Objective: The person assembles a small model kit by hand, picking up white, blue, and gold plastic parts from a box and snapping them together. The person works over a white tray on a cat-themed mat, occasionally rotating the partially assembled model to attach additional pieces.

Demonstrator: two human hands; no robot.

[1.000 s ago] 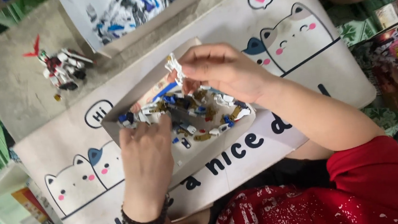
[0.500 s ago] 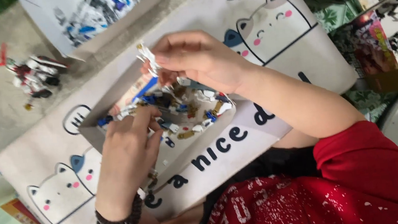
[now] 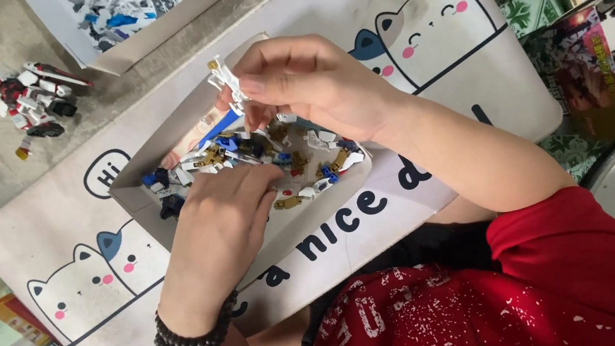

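Upper left of frame: assembled red-and-white robot figure (image 3: 28, 94) lay on bare concrete. Left of centre: left hand (image 3: 224, 222), beaded bracelet (image 3: 194, 342) at wrist, fingers down among loose model parts (image 3: 298, 162) in shallow cardboard tray (image 3: 139, 187); its grip could not be told. Centre: right hand (image 3: 312, 86) above tray, fingertips pinched shut on small white part (image 3: 228, 82). Beneath: cat-printed mat (image 3: 452, 14). Far right: printed model box (image 3: 606, 58).
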